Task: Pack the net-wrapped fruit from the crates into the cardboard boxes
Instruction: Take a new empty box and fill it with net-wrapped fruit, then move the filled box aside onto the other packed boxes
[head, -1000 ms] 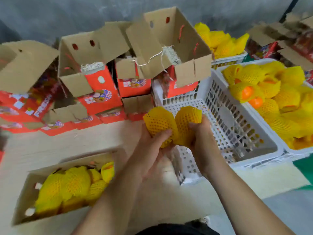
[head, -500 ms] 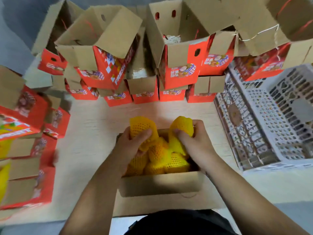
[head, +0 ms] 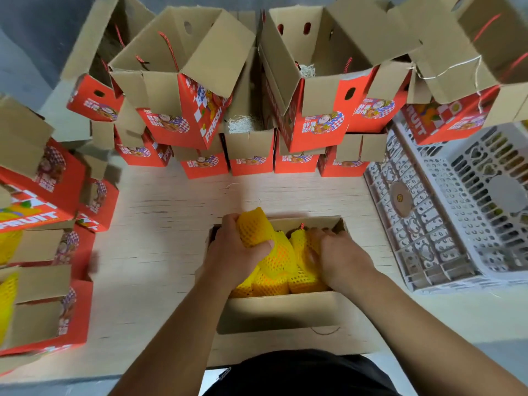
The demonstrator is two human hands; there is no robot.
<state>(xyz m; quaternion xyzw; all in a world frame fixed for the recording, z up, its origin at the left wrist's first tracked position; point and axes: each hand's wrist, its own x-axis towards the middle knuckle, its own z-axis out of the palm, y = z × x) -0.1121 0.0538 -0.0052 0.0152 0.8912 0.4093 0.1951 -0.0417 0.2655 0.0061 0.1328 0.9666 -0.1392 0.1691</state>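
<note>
Far left, red boxes (head: 43,195) stood stacked at the table edge, flaps open, and yellow netted fruit (head: 7,304) showed in the two nearest ones. Along the back, more red boxes (head: 183,115) were piled in two tiers, mouths open; pale shredded filler (head: 243,124) lay in one of the lower ones and in a taller one to its right. The wooden table (head: 160,224) ran bare and pale between that wall of cartons and the person.

Dead centre, close to the body, sat the open box (head: 280,310), brown flap toward the camera, already crowded with netted fruit (head: 277,275) packed side by side. The left hand (head: 237,252) gripped one netted fruit (head: 254,227), fingers curled over its far side and thumb pressed across the near side; the fruit stood above the box's far-left corner, its top clear of the rim, its lower end against the fruit already inside.

Moving right, the right hand (head: 340,252) was down in the box's right half, palm down, fingers bent into the nets. It pressed on the fruit there, but whether it actually held a piece, I could not tell; the fingertips were hidden among the nets and motion blur smeared them.

Far right, a white crate (head: 414,224) with perforated walls sat on the table just beside the box, another white crate (head: 491,201) beyond it.
</note>
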